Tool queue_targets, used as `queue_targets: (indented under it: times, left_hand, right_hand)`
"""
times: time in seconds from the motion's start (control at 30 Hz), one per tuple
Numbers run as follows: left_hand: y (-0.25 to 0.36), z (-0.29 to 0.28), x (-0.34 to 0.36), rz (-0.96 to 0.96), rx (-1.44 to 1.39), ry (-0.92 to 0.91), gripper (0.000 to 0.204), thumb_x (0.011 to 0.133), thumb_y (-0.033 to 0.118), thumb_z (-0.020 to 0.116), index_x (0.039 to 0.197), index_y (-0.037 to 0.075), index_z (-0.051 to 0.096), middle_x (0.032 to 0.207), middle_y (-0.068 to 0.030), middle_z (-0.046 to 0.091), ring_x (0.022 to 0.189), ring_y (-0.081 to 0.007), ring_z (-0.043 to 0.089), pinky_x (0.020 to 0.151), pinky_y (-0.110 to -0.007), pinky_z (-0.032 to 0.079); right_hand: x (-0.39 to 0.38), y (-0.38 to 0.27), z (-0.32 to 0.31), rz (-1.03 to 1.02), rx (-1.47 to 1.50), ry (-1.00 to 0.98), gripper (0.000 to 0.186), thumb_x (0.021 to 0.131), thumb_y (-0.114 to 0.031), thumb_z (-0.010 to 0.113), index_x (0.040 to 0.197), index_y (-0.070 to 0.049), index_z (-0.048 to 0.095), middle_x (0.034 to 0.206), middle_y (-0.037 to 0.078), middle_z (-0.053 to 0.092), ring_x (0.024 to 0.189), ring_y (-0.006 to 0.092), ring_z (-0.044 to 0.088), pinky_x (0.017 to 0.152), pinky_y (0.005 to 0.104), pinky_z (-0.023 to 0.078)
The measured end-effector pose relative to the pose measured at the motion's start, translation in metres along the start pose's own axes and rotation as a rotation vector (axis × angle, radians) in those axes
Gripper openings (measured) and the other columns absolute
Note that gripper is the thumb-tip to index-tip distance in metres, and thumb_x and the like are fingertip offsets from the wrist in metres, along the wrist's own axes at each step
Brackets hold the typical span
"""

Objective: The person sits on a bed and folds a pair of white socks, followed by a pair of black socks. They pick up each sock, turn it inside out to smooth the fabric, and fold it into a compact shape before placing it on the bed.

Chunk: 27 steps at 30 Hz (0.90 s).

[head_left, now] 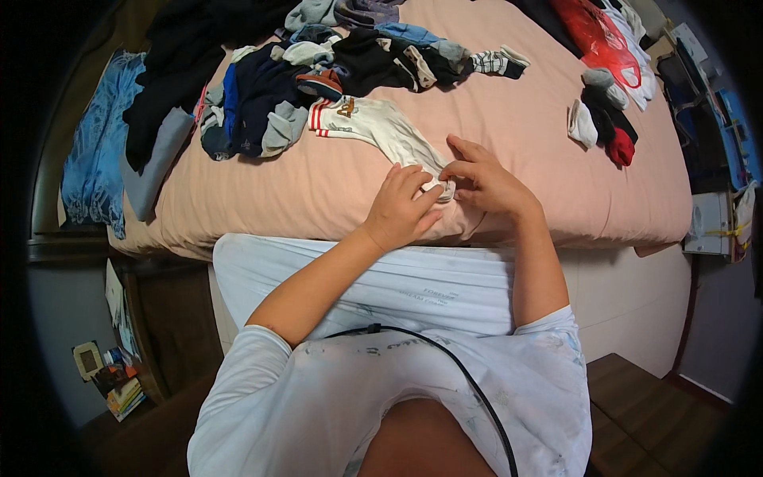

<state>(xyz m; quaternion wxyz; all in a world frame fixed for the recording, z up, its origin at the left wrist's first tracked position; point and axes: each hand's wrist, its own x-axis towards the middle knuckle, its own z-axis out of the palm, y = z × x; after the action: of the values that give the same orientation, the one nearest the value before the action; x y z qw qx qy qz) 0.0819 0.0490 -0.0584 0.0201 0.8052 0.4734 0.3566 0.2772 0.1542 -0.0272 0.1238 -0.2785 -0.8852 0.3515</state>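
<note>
A white sock [397,137] lay on the pink sheet of the bed [286,207], near the edge closest to the person. Its red-striped cuff pointed up and to the left, toward a heap of clothes, and a brown motif was noted beside the stripes. Its other end lay between the two hands.

The left hand [400,205] was placed palm down, with its fingers at the near end of the sock and its thumb apart from them. The right hand [494,184] reached the same end from the other side, one finger raised and the other fingertips at the fabric. Whether either hand had clamped the fabric could not be told, as the fingers partly covered it.

The heap held a dark blue garment [258,99], a black garment [362,63] and several grey pieces. A black-and-white striped sock [494,63] lay at its right end. Well apart on the right, a small cluster of socks [606,119] showed grey, black, white and red. Beyond it was a red plastic bag [598,40]. A blue lace cloth [99,151] hung at the far left.
</note>
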Motion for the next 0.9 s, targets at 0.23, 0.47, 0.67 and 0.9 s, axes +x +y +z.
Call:
queue_targets:
  times: [0.23,0.47,0.67,0.9]
  left_hand:
    - [-0.004,0.017,-0.005,-0.054,0.057,0.074,0.024,0.077,0.022,0.07,0.094,0.006,0.064,0.099,-0.0093,0.058,0.103,-0.0315,0.054,0.094,-0.05,0.041]
    - [-0.01,0.025,-0.001,-0.223,-0.113,0.191,0.015,0.082,0.016,0.064,0.083,0.002,0.061,0.09,-0.0122,0.06,0.094,-0.0309,0.057,0.085,-0.043,0.044]
    - [0.0,0.021,0.005,-0.476,-0.225,0.262,0.008,0.082,0.008,0.061,0.081,0.0,0.059,0.093,-0.0137,0.06,0.088,-0.0309,0.058,0.077,-0.038,0.047]
    - [-0.011,0.025,-0.008,-0.28,-0.14,0.191,0.023,0.077,0.003,0.064,0.1,0.006,0.064,0.1,-0.0143,0.06,0.089,-0.0301,0.06,0.074,-0.037,0.051]
  right_hand:
    - [0.0,0.003,0.003,-0.07,-0.171,0.085,0.04,0.065,-0.011,0.076,0.104,-0.017,0.068,0.142,0.022,0.039,0.13,0.0373,0.037,0.107,0.0416,0.031]
    - [0.01,0.016,0.007,-0.061,-0.114,0.117,0.017,0.081,-0.022,0.065,0.092,-0.011,0.071,0.138,0.015,0.046,0.128,0.0353,0.037,0.106,0.0427,0.029]
    - [0.027,0.008,0.019,-0.017,-0.247,0.192,0.025,0.083,-0.027,0.06,0.084,-0.004,0.069,0.132,0.014,0.05,0.123,0.0325,0.041,0.103,0.0436,0.031]
    - [0.031,0.011,0.026,0.019,-0.215,0.33,0.02,0.076,-0.023,0.065,0.076,-0.003,0.065,0.122,0.012,0.058,0.115,0.032,0.05,0.098,0.0431,0.037]
